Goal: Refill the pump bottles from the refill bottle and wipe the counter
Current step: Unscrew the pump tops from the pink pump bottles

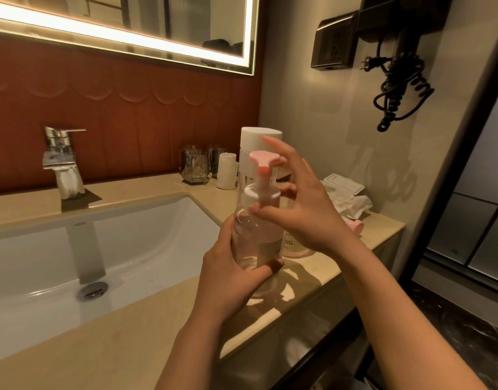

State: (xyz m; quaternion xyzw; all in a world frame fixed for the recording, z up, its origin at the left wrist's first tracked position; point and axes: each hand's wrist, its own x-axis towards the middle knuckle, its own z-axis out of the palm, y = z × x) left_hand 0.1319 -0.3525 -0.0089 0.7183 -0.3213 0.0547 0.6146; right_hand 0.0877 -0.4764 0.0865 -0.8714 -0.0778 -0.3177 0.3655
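1. Head view, the hold: the left hand [231, 266] wrapped the lower body of the clear pump bottle [255, 235], its fingers closed round it with the thumb across the front. The bottle stood at, or just above, the front edge of the worktop [146, 327], right of the sink [101, 249]; whether its base touched I could not tell. That grip looked meant to keep the bottle from turning.

2. Same view, the cap: the right hand [301, 209] arched over the pink pump head [263, 159], fingers [273, 144] spread, thumb and one finger pinching the white collar. I judged this to be a twist of the collar, tightening or loosening; which one could not be told.

3. Same view, behind: a tall white-capped bottle [259, 136], probably the refill bottle, stood just behind the pump bottle, close enough for pouring. A second bottle with lettering [291, 244] stood on the worktop, half hidden by the right wrist.

4. Same view, far right: crumpled white wipes [354, 204] and an open pack [343, 184] lay near the wall, seemingly kept ready for wiping. A pink part [354, 225] lay beside them.
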